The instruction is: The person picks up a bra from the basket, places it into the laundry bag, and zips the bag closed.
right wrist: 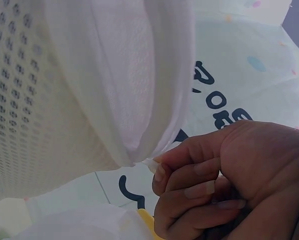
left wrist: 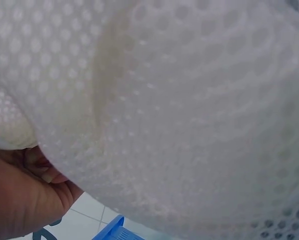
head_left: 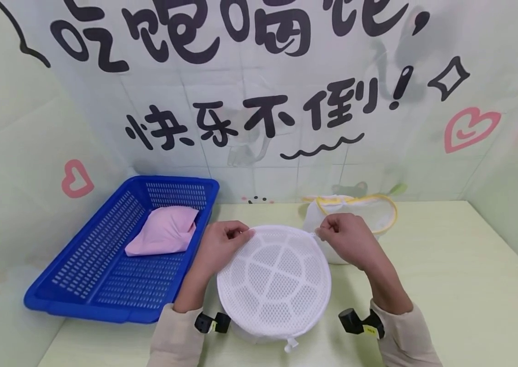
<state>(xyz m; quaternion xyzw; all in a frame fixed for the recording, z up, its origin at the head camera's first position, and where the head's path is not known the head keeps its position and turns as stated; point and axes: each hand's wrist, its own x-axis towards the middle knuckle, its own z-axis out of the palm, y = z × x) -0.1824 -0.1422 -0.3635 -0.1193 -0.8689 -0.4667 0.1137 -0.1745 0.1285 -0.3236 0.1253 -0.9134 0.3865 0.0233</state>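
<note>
A round white mesh laundry bag (head_left: 274,285) is held up in front of me, its ribbed circular face toward the head camera. My left hand (head_left: 217,247) grips its upper left rim, thumb on the near side; in the left wrist view mesh covers most of the frame and hides part of that hand (left wrist: 29,192). At the upper right rim, my right hand (head_left: 350,242) pinches a small white tab (right wrist: 150,164) between thumb and index finger, where two edges of the bag meet. Another small white tab (head_left: 291,345) hangs from the bag's lower edge.
Behind my right hand stands a white bag with yellow trim (head_left: 384,224). To the left, a blue plastic basket (head_left: 38,300) holds a folded pink cloth item (head_left: 167,229). A printed sheet (head_left: 249,178) covers the wall behind the pale table (head_left: 460,285).
</note>
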